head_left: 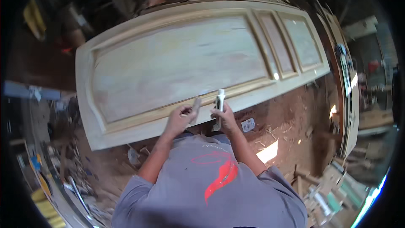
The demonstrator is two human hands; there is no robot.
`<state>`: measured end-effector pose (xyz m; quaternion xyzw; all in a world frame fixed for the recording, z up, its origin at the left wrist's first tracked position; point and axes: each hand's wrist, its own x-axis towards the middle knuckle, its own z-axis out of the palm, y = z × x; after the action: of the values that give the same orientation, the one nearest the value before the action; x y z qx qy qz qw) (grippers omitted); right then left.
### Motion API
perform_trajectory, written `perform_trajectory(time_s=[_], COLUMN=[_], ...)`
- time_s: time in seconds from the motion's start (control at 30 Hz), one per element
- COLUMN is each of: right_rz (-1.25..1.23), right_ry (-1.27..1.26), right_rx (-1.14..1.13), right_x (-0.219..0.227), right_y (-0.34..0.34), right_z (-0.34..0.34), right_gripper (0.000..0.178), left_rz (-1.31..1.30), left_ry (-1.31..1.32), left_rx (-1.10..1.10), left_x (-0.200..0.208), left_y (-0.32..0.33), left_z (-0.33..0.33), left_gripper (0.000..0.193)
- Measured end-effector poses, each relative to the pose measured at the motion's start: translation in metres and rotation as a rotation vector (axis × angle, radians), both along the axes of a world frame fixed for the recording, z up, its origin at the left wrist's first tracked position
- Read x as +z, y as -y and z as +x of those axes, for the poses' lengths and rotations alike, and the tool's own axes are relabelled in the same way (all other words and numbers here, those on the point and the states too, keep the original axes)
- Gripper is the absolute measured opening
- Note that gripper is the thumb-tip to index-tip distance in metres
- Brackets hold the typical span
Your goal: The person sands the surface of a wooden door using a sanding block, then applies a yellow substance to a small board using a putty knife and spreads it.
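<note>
A pale wooden panel door (pixel 253 100) lies flat in front of me, with raised mouldings framing one large panel and two smaller ones. Over its near edge, my left hand (pixel 178 121) pinches a thin, flat greyish strip (pixel 196 104); its exact kind is unclear. Beside it, my right hand (pixel 228 120) is wrapped round a slim white tube (pixel 221 96) with dark marking, held upright with its white end up. The strip and the tube are a short gap apart. Whitish and pinkish smears cover the large panel.
A whitish container (pixel 248 125) sits on the reddish dirt floor (pixel 291 118), among wood shavings. Tall boards (pixel 352 114) lean at the right. Wood offcuts (pixel 329 185) are piled at the lower right, and clutter lines the left side.
</note>
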<state>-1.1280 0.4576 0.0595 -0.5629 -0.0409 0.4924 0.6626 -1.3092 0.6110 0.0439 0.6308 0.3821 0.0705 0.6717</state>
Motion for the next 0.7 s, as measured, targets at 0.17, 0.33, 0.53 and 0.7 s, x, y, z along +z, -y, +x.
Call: perform_trajectory(time_s=[0.17, 0.33, 0.53, 0.7], right_rz=[0.059, -0.15, 0.186, 0.173], right_ry=[0.052, 0.083, -0.032, -0.021], right_rx=[-0.065, 0.0, -0.506, -0.629], right_x=[-0.003, 0.017, -0.006, -0.009], right_y=[0.094, 0.182, 0.251, 0.29], right_z=[0.049, 0.12, 0.165, 0.22], right_gripper=[0.047, 0.044, 0.035, 0.034], left_rz=[0.042, 0.351, 0.094, 0.066], left_ry=[0.087, 0.117, 0.019, -0.006], left_rx=[-0.271, -0.58, -0.681, -0.642], left_x=[0.02, 0.041, 0.046, 0.017], left_y=[0.104, 0.171, 0.215, 0.205], left_z=[0.097, 0.173, 0.244, 0.297], left_gripper=[0.039, 0.033, 0.035, 0.036])
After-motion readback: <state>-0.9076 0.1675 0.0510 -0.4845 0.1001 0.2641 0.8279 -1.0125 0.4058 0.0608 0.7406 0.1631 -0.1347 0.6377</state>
